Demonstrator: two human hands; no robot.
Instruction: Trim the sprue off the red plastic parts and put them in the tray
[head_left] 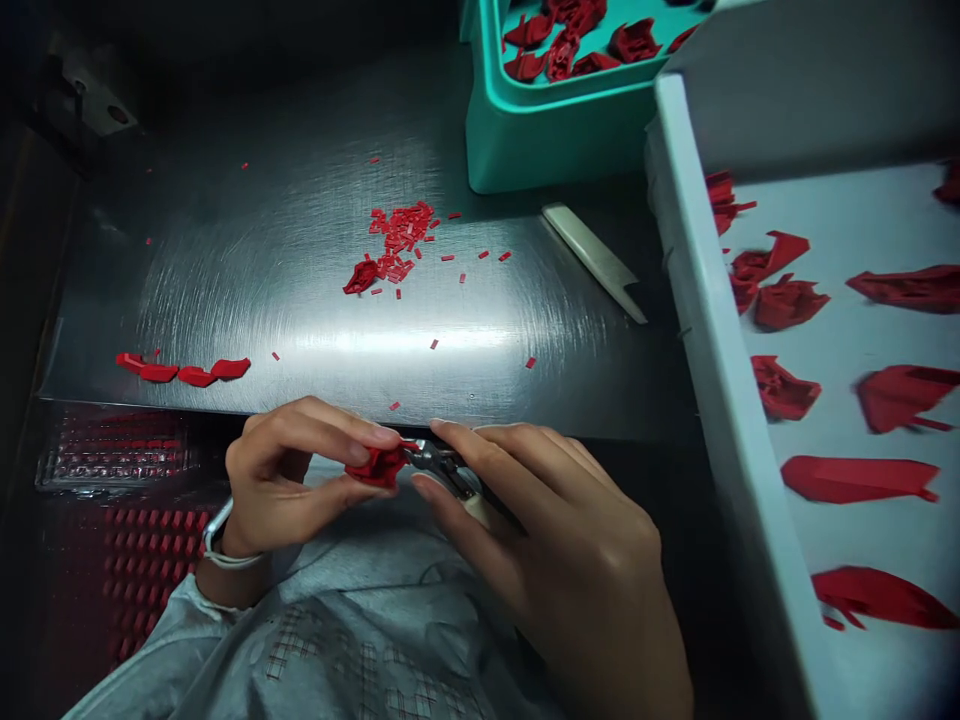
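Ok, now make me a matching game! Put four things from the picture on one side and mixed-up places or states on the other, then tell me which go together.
Things:
1. Left hand
2. Right hand
3. Green bin
4. Tiny red bits

Places or states:
A. Heaped loosely on the metal table
B. Holding the pliers
C. Pinching a folded-looking red piece
D. At the top of the picture, with crumpled-looking red parts inside

Right pairs: 1-C, 2-B, 3-D, 4-A
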